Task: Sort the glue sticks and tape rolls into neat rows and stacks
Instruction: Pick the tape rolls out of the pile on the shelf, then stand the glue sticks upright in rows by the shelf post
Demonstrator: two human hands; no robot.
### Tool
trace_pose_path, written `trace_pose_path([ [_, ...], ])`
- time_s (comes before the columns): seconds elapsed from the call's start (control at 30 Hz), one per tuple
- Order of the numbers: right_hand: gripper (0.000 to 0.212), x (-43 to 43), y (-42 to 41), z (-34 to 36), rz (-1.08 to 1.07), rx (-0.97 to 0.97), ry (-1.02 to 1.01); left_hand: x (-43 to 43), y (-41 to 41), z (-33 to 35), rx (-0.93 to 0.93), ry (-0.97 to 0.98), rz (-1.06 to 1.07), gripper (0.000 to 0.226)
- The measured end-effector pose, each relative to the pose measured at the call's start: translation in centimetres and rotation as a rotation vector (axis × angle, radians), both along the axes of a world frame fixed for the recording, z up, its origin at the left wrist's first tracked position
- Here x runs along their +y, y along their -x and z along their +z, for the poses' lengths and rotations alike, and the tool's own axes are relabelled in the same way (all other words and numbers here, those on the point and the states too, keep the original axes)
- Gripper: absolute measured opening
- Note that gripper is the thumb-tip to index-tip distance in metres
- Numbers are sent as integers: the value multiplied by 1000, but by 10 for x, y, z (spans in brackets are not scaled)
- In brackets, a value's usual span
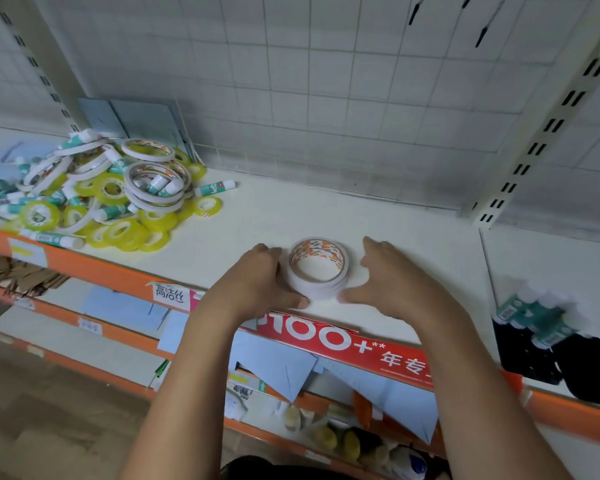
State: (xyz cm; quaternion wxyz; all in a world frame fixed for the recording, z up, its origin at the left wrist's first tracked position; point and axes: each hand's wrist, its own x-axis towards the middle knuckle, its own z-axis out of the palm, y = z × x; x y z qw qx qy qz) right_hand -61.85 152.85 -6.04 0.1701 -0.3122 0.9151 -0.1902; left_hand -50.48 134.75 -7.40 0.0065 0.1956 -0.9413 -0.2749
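Observation:
A short stack of white tape rolls (317,268) with orange-printed cores stands near the front edge of the white shelf (326,209). My left hand (260,278) curls around the stack's left side and touches it. My right hand (392,275) hovers just right of the stack, fingers spread and relaxed, its thumb close to the base. A mixed heap (94,192) of yellow tape rolls, white tape rolls and teal-and-white glue sticks lies at the shelf's left end. One glue stick (214,187) lies apart at the heap's right edge.
A bundle of teal glue sticks (534,317) sits on the neighbouring shelf at the right, beside dark fabric (568,368). A wire grid backs the shelf. Slotted uprights stand left and right. An orange rail with a red banner (343,341) edges the front; lower shelves hold blue papers.

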Motion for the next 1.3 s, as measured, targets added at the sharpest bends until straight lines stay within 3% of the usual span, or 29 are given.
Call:
trace_pose_path([
  [0.07,66,0,-1,10,12,120,28,-3,-10,0,7,37,68,70],
  [0.13,50,-10,-11,20,75,205,146,-9,-22,3,52,102,114,53],
  [0.23,29,-40,-34,29,178,221,326,-18,-43,10,162,178,185,33],
  [0.33,18,-75,-57,28,256,206,385,-29,-65,13,207,250,248,27],
  [0.53,18,-145,-91,15,381,170,405,-75,-112,11,178,346,370,27],
  [0.8,22,-228,-127,1,363,170,375,-149,-155,15,185,352,381,27],
  [1.3,17,-316,-157,-7,206,216,437,-247,-167,12,256,326,227,24],
])
